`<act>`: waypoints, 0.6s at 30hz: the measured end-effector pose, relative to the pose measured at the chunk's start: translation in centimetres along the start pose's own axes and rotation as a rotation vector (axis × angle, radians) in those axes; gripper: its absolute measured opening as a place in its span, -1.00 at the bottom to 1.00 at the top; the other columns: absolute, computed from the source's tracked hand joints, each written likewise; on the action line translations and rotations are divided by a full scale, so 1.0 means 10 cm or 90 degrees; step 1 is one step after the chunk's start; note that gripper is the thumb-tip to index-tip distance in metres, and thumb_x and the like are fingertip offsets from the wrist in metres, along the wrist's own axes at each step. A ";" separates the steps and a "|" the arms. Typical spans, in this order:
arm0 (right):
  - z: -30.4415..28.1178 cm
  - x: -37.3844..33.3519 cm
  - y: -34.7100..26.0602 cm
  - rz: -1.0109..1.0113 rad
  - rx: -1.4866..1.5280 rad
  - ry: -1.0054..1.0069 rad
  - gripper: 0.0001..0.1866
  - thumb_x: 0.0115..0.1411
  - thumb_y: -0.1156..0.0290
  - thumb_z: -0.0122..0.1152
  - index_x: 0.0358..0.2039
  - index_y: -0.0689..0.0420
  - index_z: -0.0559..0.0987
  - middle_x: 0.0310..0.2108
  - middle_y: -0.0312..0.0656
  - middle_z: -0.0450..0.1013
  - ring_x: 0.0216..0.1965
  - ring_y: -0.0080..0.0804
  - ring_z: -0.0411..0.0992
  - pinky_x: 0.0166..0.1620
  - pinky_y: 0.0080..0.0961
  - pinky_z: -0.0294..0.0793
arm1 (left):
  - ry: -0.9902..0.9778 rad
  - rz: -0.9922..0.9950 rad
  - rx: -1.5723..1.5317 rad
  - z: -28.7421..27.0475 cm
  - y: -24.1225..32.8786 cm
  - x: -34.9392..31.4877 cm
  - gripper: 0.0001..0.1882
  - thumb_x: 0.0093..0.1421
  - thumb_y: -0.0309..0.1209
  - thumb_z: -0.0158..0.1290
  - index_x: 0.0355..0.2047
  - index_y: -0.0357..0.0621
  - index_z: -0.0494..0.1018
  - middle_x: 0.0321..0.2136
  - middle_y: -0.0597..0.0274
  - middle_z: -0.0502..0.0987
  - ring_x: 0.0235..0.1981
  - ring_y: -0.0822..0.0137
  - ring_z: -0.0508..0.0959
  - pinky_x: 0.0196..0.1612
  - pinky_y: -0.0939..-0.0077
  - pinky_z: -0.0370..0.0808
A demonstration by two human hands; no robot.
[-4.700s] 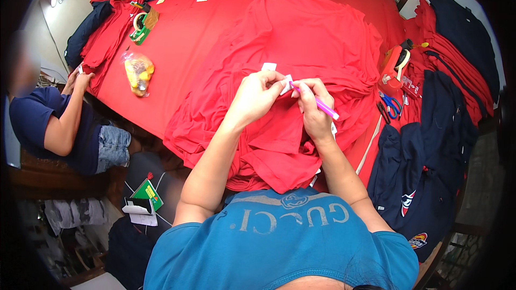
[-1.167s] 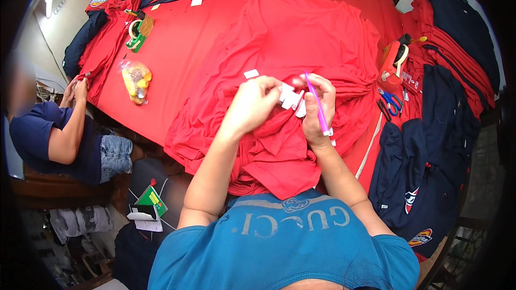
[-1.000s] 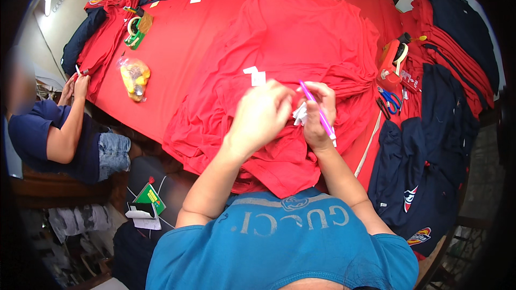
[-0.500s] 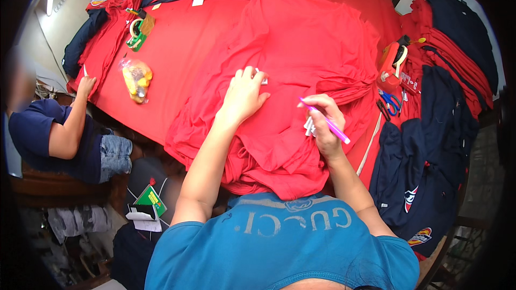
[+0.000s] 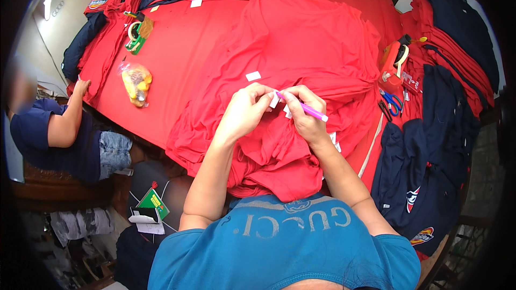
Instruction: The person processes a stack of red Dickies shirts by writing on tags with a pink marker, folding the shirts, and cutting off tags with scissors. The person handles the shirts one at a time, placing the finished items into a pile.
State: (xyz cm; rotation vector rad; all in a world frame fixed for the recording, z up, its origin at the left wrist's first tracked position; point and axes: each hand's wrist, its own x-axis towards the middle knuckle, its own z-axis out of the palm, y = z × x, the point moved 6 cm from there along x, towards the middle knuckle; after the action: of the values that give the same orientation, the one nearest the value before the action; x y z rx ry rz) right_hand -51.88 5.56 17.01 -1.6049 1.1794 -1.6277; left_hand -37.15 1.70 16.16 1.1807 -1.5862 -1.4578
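Heaped in front of me are red garments [image 5: 301, 43] of thin knit cloth. My left hand [image 5: 244, 114] pinches a small white label [image 5: 274, 100] just above the cloth. A pink pen [image 5: 313, 111] with a pale end lies in the grip of my right hand [image 5: 307, 124], its tip against the label. More white shows under the right fingers, too small to make out. Both hands are close together over a bunched part of the cloth. A white slip [image 5: 253, 75] lies flat on the red cloth beyond my left hand. Small white labels [image 5: 334, 140] show beside my right wrist.
Left on the red table stand a green tape dispenser [image 5: 137, 37] and a plastic bag of yellow items [image 5: 136, 83]. To the right are a red tape dispenser [image 5: 395, 64], blue-handled scissors [image 5: 394, 103] and navy garments [image 5: 414, 166]. A person [image 5: 59, 134] sits at left.
My hands have come together. The left has moved back toward me and taken a label, leaving a white slip uncovered. The right has brought the pen left to that label.
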 end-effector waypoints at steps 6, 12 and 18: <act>-0.01 -0.12 0.10 -0.123 0.188 0.066 -0.57 0.33 0.19 0.06 0.03 0.27 0.34 -0.33 -0.14 0.42 -0.27 -0.46 0.45 -0.21 -0.54 0.45 | 0.042 0.226 0.228 0.28 0.09 -0.23 -0.80 0.23 -0.44 0.01 -0.23 -0.33 0.49 -0.45 0.16 0.55 -0.44 0.36 0.55 -0.32 0.43 0.48; -0.11 -0.23 0.16 -0.040 0.127 -0.004 -0.21 0.25 -0.28 -0.18 0.08 0.26 0.30 -0.55 -0.24 0.35 -0.62 -0.61 0.28 -0.55 -0.65 0.24 | 0.062 0.186 0.290 -0.03 0.28 -0.15 -0.79 0.18 -0.48 0.01 -0.21 -0.32 0.54 -0.33 -0.02 0.56 -0.30 0.14 0.60 -0.21 0.38 0.51; -0.13 -0.25 0.11 -0.050 0.164 -0.006 -0.14 0.20 -0.38 -0.16 0.05 0.26 0.32 -0.56 -0.24 0.35 -0.58 -0.60 0.24 -0.50 -0.64 0.23 | 0.236 0.096 0.533 -0.38 -0.44 0.66 -0.67 0.10 -0.31 0.18 -0.18 -0.26 0.50 -0.24 0.00 0.51 -0.18 0.04 0.53 -0.13 0.15 0.46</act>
State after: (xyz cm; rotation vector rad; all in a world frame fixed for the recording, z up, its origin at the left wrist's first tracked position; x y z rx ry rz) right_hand -53.07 7.52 15.00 -1.5072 0.8708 -1.7400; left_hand -35.31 -5.70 11.73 1.6096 -2.0046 -0.4021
